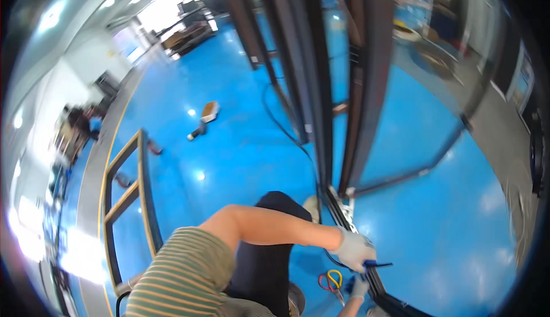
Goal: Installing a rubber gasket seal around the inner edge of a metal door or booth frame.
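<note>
My left hand (354,251), in a pale glove, reaches across to the long black frame bar (375,282). Its fingers are curled down at the bar, and a thin dark strip (382,265) sticks out past them; what exactly they grip is too small to tell. Just below, my right hand (358,288), in a light glove with dark blue parts, is close against the same bar. Its fingers are mostly hidden. Scissors (332,281) with one red and one yellow handle loop lie on the floor left of my right hand. A silvery metal fitting (348,211) sits farther up the bar.
Tall dark uprights (314,76) rise ahead of me, with a dark cable (281,125) beside them. A dark side bar (401,177) runs out to the right. At left stands a rectangular frame (140,191). An orange-topped object (210,111) lies on the blue floor (229,156).
</note>
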`<control>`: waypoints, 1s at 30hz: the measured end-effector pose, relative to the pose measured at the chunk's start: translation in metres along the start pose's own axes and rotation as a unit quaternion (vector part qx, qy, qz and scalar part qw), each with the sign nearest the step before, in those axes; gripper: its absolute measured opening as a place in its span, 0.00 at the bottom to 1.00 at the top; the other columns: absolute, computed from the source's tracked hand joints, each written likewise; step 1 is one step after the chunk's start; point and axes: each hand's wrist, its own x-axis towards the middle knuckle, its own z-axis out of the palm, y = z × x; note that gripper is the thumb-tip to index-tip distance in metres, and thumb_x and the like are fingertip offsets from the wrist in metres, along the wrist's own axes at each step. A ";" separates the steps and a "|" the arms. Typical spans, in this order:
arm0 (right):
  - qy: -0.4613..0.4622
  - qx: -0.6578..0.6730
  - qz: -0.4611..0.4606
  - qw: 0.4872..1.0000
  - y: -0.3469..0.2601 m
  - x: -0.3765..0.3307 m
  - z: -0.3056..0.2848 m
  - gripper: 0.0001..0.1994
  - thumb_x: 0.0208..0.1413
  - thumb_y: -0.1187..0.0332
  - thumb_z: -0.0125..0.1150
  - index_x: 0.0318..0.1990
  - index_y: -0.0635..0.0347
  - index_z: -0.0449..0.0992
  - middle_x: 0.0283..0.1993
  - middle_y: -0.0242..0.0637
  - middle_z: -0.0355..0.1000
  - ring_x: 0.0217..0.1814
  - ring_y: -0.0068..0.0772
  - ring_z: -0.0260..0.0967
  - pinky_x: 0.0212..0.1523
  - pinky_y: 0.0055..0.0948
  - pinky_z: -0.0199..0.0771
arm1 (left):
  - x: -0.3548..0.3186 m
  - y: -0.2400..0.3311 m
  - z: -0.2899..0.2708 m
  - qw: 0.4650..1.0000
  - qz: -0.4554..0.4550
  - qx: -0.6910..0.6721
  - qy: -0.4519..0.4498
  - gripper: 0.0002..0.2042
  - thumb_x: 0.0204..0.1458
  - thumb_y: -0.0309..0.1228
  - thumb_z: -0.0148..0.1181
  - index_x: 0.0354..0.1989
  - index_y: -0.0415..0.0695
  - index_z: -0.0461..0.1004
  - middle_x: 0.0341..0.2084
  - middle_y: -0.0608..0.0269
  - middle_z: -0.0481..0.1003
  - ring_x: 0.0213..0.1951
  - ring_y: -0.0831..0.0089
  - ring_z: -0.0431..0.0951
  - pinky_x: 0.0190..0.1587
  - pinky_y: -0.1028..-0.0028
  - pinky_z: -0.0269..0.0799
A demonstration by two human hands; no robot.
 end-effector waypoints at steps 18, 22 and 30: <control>-0.005 -0.617 -0.067 0.784 -0.368 -0.110 -0.040 0.13 0.60 0.65 0.59 0.48 0.63 0.78 0.40 0.41 0.76 0.40 0.40 0.72 0.43 0.33 0.71 | 0.121 -0.029 0.178 0.535 -0.301 -0.732 0.296 0.10 0.55 0.39 0.65 0.38 0.46 0.81 0.20 0.66 0.75 0.18 0.74 0.74 0.20 0.75 0.72; -0.026 -0.825 -0.014 0.565 -0.353 -0.055 -0.032 0.15 0.57 0.59 0.58 0.45 0.59 0.79 0.45 0.48 0.78 0.48 0.55 0.73 0.52 0.44 0.73 | 0.139 0.001 0.223 0.508 -0.359 -0.779 0.081 0.11 0.54 0.40 0.66 0.37 0.46 0.81 0.20 0.65 0.76 0.18 0.72 0.74 0.21 0.74 0.72; -0.022 -0.810 0.255 0.527 -0.283 0.070 -0.036 0.14 0.58 0.66 0.53 0.42 0.61 0.84 0.44 0.47 0.81 0.46 0.47 0.80 0.46 0.38 0.79 | 0.176 -0.002 0.266 0.476 -0.398 -0.783 -0.031 0.12 0.52 0.41 0.68 0.36 0.45 0.81 0.21 0.62 0.77 0.20 0.70 0.75 0.23 0.73 0.73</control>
